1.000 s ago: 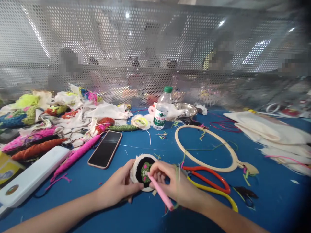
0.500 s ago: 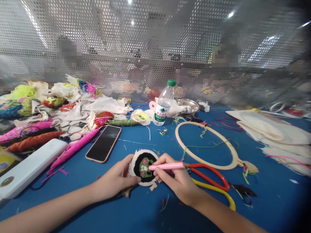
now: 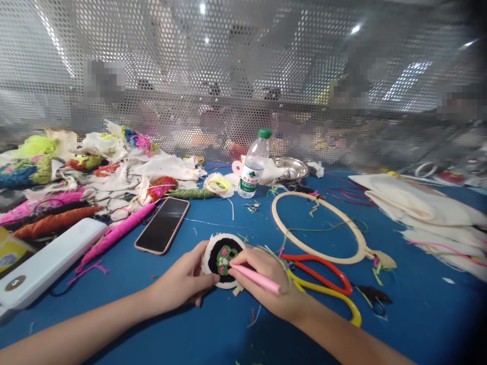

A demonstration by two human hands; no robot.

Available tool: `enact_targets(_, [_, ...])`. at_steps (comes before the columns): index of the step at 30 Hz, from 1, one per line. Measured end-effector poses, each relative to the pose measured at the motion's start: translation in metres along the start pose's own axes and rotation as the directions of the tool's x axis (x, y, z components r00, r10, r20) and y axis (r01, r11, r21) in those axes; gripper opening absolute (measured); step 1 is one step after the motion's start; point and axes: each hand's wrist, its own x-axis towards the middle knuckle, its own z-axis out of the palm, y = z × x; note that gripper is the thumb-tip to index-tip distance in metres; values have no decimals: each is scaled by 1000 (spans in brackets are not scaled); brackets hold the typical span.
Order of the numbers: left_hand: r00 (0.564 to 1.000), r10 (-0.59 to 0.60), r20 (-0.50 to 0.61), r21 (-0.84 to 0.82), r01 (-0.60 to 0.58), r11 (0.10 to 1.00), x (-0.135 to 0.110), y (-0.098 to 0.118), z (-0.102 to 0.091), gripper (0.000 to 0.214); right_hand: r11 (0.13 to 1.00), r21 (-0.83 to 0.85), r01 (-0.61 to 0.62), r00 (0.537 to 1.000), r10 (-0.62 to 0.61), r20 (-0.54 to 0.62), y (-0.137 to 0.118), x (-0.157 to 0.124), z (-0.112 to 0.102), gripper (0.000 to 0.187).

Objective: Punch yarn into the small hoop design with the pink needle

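Note:
My left hand grips the left edge of a small round embroidery hoop that lies on the blue table. The hoop's fabric is black with a green and pink tufted patch in the middle. My right hand is closed around a pink punch needle pen, whose tip rests on the patch. A green thread trails over the back of my right hand.
Red and yellow-handled scissors lie just right of my right hand. Behind are a large empty wooden hoop, a phone, a water bottle, a metal dish, yarn skeins and cloth scraps, white fabric, and a perforated metal screen.
My right hand has tilted the pink pen from nearly level to slanting down to the right, with its tip still on the patch. The left hand keeps its hold on the hoop.

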Motion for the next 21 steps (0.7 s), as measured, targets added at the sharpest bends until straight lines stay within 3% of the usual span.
enact_targets(7, [1000, -14, 10, 4, 14, 1000, 0, 4, -1, 45, 978, 91, -187, 982, 183, 52, 1, 1, -4, 10])
enact_targets(21, [999, -34, 11, 45, 34, 998, -2, 6, 0, 40, 980, -8, -198, 975, 198, 101, -1, -1, -6, 13])
